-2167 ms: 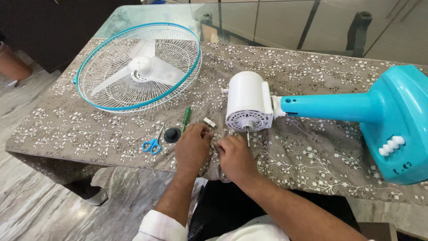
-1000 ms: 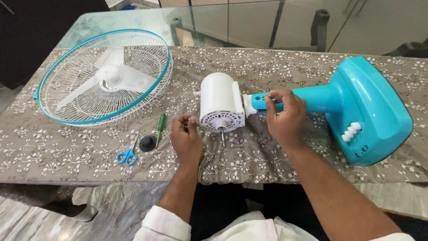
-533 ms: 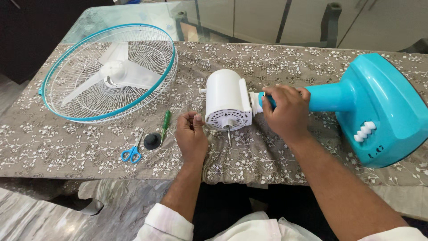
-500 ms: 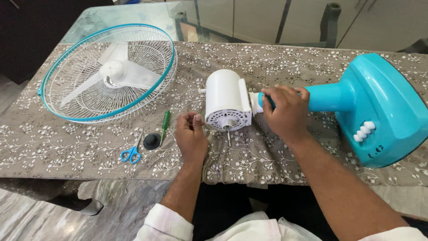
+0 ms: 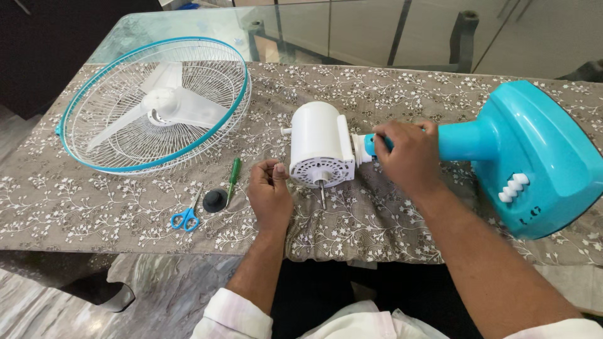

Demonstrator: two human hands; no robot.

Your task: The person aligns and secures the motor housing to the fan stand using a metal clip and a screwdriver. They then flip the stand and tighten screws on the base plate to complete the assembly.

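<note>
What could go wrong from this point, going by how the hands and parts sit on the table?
The right hand grips the blue fan neck beside the white motor housing; a slip might roll the housing onto its bare shaft. The left hand is closed near that shaft and may pinch something small that could drop into the patterned cloth.

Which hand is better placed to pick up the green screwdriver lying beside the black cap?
Left. The left hand rests right beside the green screwdriver, while the right hand grips the turquoise fan neck, farther away.
</note>
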